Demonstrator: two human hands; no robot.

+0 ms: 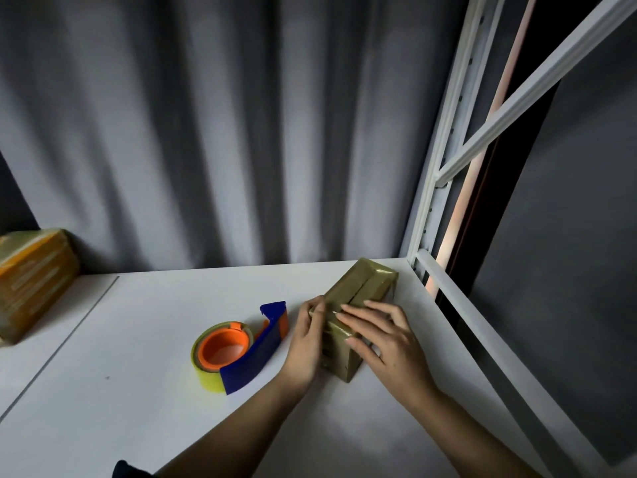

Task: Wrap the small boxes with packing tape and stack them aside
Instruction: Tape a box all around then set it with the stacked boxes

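The olive-brown rectangular cardboard box (358, 305), held between the left hand (305, 343) and right hand (382, 336), wears a glossy film of clear tape that catches light in wrinkled streaks beside the fingertips. Left of the grip lies a tape dispenser of smooth blue and orange plastic (256, 353), its yellowish tape roll shiny and translucent. Under the held box, the white table top (138, 391) looks smooth and matt. Far left of the grip, an orange-yellow box in glossy, creased tape wrap (32, 281). Beyond the grip hangs a matt grey cloth curtain (213, 132); right of it, a white painted metal frame (444, 167), faintly satin.
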